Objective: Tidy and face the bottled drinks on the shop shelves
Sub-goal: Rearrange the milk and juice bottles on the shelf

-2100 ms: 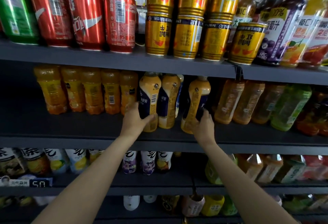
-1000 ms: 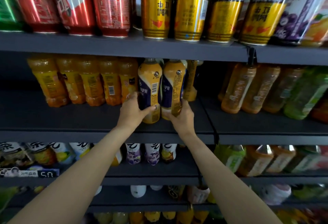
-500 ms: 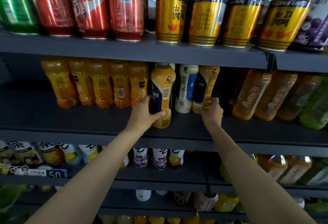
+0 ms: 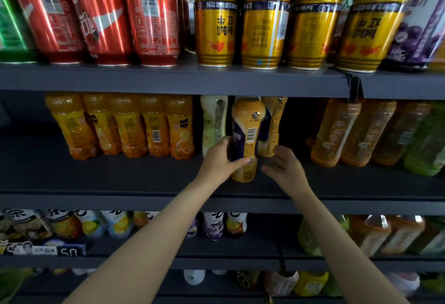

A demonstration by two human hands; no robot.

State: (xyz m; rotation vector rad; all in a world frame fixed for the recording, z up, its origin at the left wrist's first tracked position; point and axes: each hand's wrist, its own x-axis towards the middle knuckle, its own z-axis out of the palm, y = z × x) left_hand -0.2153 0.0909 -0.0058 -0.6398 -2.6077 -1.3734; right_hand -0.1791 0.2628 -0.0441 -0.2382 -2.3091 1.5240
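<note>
Fingers and thumb of the left hand wrap the yellow-and-navy bottle standing mid-frame on the middle shelf; the right hand, fingers loosely spread, holds nothing just right of it.

Left hand curled gripping; right hand spread loose, blurred

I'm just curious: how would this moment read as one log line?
left hand: grips yellow bottle | right hand: open beside it | shelf: middle
</note>
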